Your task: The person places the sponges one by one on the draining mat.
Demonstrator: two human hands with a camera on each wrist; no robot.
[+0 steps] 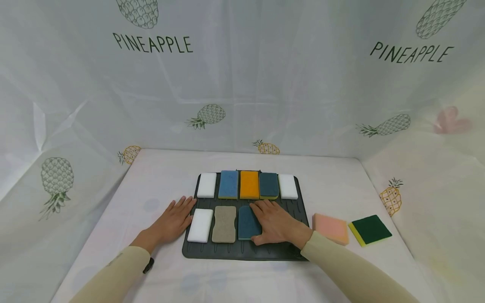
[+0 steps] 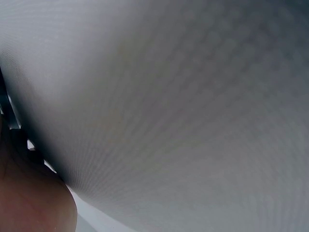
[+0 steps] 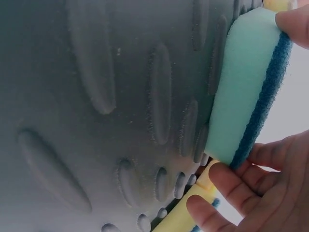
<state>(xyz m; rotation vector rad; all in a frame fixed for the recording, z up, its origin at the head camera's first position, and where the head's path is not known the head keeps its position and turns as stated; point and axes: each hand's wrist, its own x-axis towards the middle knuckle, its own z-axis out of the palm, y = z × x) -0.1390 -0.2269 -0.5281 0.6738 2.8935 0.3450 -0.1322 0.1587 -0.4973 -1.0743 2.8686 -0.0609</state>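
Observation:
My right hand [image 1: 278,225] pinches a sponge [image 1: 248,225] between thumb and fingers, in the front row on a dark ridged mat [image 1: 246,252]. The right wrist view shows its pale green foam [image 3: 241,82] and dark blue scouring layer, with the thumb at one end and fingertips at the other. To its left lie a beige sponge [image 1: 224,224] with notched sides and a white sponge [image 1: 200,226]. My left hand [image 1: 172,221] rests with fingers extended at the mat's left edge. Pale fabric fills most of the left wrist view.
Along the mat's back stand a white sponge [image 1: 206,185], a blue one [image 1: 228,184], an orange one [image 1: 249,184], a dark teal one [image 1: 269,185] and another white one [image 1: 288,186]. Right of the mat lie a pink sponge [image 1: 330,228] and a green-and-yellow sponge [image 1: 370,230].

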